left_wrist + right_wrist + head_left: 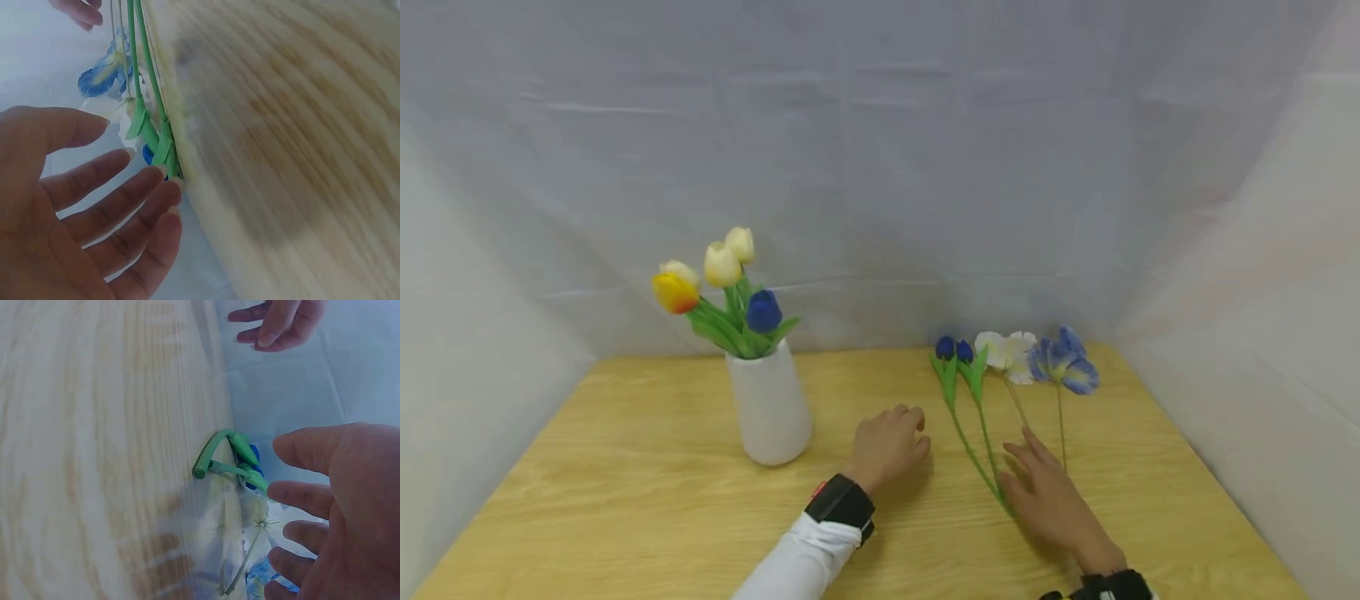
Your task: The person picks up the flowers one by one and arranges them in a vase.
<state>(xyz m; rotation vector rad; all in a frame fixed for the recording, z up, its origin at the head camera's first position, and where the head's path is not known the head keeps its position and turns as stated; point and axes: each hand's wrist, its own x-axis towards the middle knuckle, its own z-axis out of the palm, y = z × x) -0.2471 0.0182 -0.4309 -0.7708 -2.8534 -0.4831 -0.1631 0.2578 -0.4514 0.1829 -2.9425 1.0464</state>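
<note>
Blue tulips (946, 348), a pair, lie right of the vase (771, 408), their lower stems beside the right hand (1051, 502). That hand's fingers are loosely extended and grip nothing; whether it touches a stem is hard to tell. The left hand (887, 448), relaxed and holding nothing, hovers between the vase and those stems. Farther right of the vase, a white flower (996, 351) and a bluish flower (1054, 360) lie on the table (625, 500). Filling the vase looks partly done: white tulips (722, 265), a yellow tulip (675, 293) and a third blue tulip (764, 312) stand inside, four flowers outside.
</note>
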